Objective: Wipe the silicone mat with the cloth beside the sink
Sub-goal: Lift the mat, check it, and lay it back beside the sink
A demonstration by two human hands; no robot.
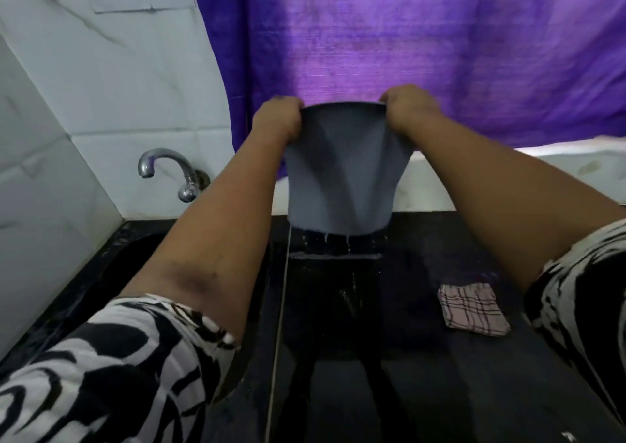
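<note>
A grey silicone mat (342, 171) hangs upright in the air above the black counter, held by its two top corners. My left hand (276, 120) grips the top left corner and my right hand (410, 109) grips the top right corner. Drops of water fall from the mat's lower edge onto the wet counter below. A folded pink and black checked cloth (472, 309) lies flat on the counter to the right, under my right forearm and apart from both hands.
The black counter (406, 392) is wet and glossy. A dark sink (135, 256) lies at the left under a chrome tap (169, 171) on the white tiled wall. A purple curtain (440, 36) hangs behind the counter.
</note>
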